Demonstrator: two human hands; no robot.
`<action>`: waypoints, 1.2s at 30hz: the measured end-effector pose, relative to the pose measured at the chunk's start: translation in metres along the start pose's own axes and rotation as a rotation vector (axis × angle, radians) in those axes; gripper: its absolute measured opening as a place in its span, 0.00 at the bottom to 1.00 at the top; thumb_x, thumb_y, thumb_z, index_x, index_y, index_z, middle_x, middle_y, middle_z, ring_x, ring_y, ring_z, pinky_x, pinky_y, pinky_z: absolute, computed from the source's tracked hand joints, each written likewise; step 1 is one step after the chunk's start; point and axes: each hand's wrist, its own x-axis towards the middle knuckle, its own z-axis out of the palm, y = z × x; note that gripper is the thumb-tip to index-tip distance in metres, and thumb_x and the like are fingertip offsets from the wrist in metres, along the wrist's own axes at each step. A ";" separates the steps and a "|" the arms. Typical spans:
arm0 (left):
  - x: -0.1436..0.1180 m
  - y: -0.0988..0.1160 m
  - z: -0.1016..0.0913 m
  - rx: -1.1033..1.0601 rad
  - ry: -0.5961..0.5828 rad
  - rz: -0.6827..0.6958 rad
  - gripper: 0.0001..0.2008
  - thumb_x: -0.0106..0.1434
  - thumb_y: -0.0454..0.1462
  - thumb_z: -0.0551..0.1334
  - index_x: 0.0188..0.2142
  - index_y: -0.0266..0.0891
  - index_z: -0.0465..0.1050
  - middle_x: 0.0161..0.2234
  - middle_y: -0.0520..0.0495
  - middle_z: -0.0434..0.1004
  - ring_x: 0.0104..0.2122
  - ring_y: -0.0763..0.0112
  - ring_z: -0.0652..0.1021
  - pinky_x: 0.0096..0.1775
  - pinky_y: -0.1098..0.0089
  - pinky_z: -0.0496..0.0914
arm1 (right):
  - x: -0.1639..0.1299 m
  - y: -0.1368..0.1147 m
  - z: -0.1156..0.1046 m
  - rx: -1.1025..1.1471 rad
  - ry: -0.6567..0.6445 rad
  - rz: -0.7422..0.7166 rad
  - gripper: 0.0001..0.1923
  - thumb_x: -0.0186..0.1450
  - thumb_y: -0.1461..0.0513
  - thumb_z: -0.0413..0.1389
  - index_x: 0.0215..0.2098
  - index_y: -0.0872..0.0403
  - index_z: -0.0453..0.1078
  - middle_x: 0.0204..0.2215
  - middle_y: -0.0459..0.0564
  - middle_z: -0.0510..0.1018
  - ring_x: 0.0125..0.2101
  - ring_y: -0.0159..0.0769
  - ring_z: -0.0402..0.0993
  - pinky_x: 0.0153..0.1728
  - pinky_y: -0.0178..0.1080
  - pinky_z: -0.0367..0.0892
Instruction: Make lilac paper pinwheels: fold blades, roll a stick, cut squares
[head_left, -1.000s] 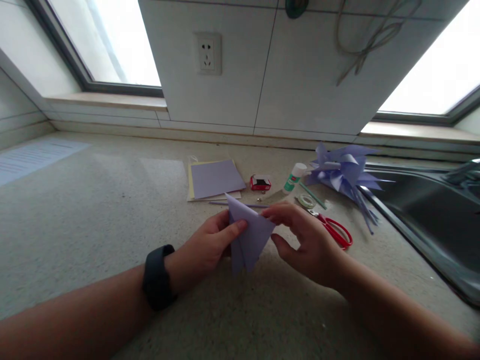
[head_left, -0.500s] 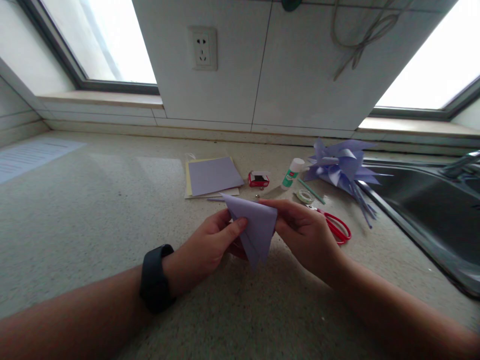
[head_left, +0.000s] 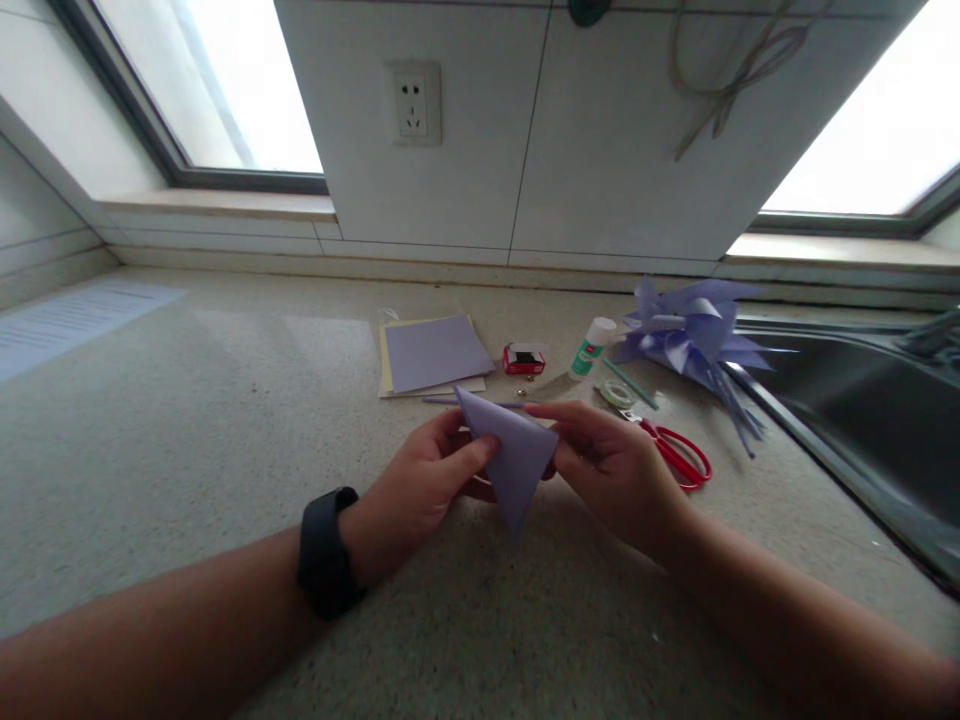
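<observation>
A folded sheet of lilac paper (head_left: 516,455), shaped like a triangle with its tip pointing down, is held above the counter between both hands. My left hand (head_left: 435,475), with a dark watch on the wrist, pinches its left side, thumb on top and fingers beneath. On the right, my right hand (head_left: 611,465) grips the upper right corner, some fingertips hidden behind the paper. Just beyond the paper lies a thin lilac stick (head_left: 441,400), partly covered by it. Red-handled scissors (head_left: 679,455) rest right beside my right hand.
Behind are a stack of coloured paper (head_left: 439,352), a small red box (head_left: 523,360), a glue stick (head_left: 592,348), a tape roll (head_left: 616,393) and a green stick (head_left: 631,384). Lilac paper pinwheels (head_left: 694,325) lie near the sink (head_left: 847,400). A printed sheet (head_left: 82,320) is at far left.
The loose flap at the paper's lower right has been folded in, so the lower part now narrows to one point. Both hands keep their hold; the view has shifted slightly.
</observation>
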 end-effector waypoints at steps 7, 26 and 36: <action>-0.001 0.002 0.001 0.013 -0.063 -0.031 0.16 0.63 0.40 0.68 0.47 0.36 0.71 0.37 0.44 0.79 0.31 0.66 0.80 0.30 0.67 0.78 | 0.002 0.000 -0.004 -0.118 -0.001 -0.161 0.21 0.66 0.69 0.53 0.54 0.49 0.76 0.44 0.51 0.85 0.36 0.36 0.84 0.33 0.36 0.78; -0.001 0.000 -0.002 0.047 -0.035 0.000 0.11 0.63 0.39 0.67 0.43 0.36 0.73 0.37 0.46 0.78 0.34 0.67 0.78 0.33 0.69 0.76 | 0.002 -0.008 -0.009 0.016 -0.099 0.020 0.12 0.68 0.58 0.56 0.48 0.52 0.75 0.37 0.52 0.84 0.34 0.37 0.81 0.31 0.35 0.76; 0.000 0.001 0.001 0.031 0.038 0.045 0.11 0.64 0.43 0.67 0.39 0.35 0.77 0.35 0.47 0.78 0.34 0.68 0.78 0.35 0.67 0.77 | 0.000 -0.013 -0.001 0.056 -0.106 0.162 0.08 0.67 0.57 0.59 0.39 0.52 0.76 0.31 0.49 0.82 0.28 0.34 0.77 0.25 0.33 0.72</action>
